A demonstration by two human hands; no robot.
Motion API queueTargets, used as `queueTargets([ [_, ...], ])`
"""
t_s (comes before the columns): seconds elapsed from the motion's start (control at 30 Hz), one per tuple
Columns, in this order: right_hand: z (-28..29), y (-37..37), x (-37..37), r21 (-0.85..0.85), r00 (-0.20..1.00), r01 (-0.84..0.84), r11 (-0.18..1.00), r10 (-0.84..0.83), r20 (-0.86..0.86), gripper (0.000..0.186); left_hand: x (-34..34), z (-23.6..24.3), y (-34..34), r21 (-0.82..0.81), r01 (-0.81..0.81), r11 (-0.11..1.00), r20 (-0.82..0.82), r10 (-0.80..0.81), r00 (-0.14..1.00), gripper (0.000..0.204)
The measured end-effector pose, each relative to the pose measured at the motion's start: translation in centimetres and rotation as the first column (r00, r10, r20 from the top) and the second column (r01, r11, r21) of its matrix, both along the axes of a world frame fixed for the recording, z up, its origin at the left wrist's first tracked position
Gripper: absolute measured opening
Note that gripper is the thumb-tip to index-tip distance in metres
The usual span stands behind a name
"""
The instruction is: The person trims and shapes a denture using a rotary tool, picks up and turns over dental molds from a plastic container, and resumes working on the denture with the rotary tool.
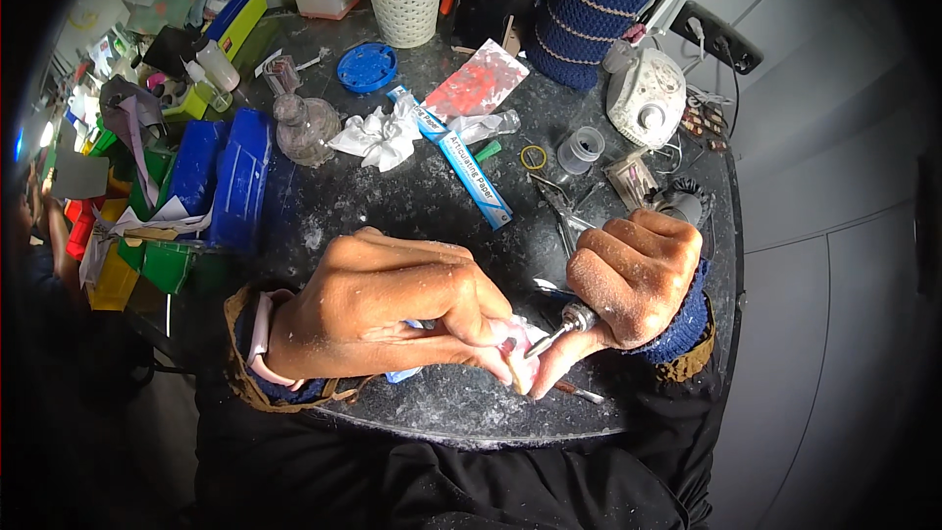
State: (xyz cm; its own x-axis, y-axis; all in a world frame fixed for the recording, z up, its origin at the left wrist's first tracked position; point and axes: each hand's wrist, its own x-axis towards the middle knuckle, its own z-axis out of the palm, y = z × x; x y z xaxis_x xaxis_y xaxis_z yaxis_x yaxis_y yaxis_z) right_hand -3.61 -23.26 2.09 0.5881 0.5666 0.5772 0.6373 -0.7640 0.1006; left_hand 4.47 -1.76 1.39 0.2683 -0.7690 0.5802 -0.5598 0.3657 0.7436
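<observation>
Work on the small pink-and-white piece point(523, 358) looks to me under way rather than finished: the slim metal bit point(547, 343) of the rotary handpiece point(579, 317) lies against it, or so near that I see no gap. I have the left hand point(392, 304) pinching the piece between thumb and fingertips, above the near edge of the table point(339, 201); the right hand point(628, 280) is curled firmly round the handpiece, its thumb reaching toward the piece. Pale dust on hands and tabletop suggests some material is already off — how much is left I cannot tell, since fingers cover most of the piece.

Dark and dust-marked, the table is crowded beyond the hands. I see a long blue-and-white carton point(461, 159), crumpled white tissue point(378, 137) and a round blue lid point(367, 67) near the middle, blue bins point(238, 177) at left, pliers point(557, 201) and a white dial unit point(648, 98) at right — and a white woven basket point(404, 15) behind. Pale grey panels point(814, 236) flank the table's right side, with a black socket strip point(716, 36) nearby.
</observation>
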Motion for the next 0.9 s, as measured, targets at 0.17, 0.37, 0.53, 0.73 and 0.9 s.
queueTargets([
  [0.17,0.06,-0.05,-0.24,-0.016,1.000,-0.026,1.000,0.027,0.010,0.067,-0.06,0.00,-0.20,-0.011,0.007,1.000,-0.005,-0.007,1.000,0.027],
  [0.37,0.16,0.10,0.00,0.060,0.997,-0.033,0.998,0.037,-0.069,0.066,-0.14,-0.42,-0.35,-0.037,0.013,0.999,-0.005,-0.014,1.000,0.027],
  [0.53,0.36,0.15,-0.21,0.041,0.997,-0.021,0.999,0.024,-0.080,0.065,-0.01,-0.17,-0.50,-0.061,0.022,0.998,0.047,-0.020,0.999,0.026],
  [0.73,0.32,-0.09,-0.15,0.030,0.998,-0.032,0.999,0.034,-0.047,0.064,0.07,-0.13,-0.62,-0.044,0.026,0.999,0.052,-0.024,0.998,0.026],
  [0.9,0.26,-0.03,-0.25,0.022,0.998,-0.057,0.998,0.057,-0.040,0.063,-0.19,-0.36,-0.37,-0.059,0.004,0.998,0.003,-0.004,1.000,0.025],
])
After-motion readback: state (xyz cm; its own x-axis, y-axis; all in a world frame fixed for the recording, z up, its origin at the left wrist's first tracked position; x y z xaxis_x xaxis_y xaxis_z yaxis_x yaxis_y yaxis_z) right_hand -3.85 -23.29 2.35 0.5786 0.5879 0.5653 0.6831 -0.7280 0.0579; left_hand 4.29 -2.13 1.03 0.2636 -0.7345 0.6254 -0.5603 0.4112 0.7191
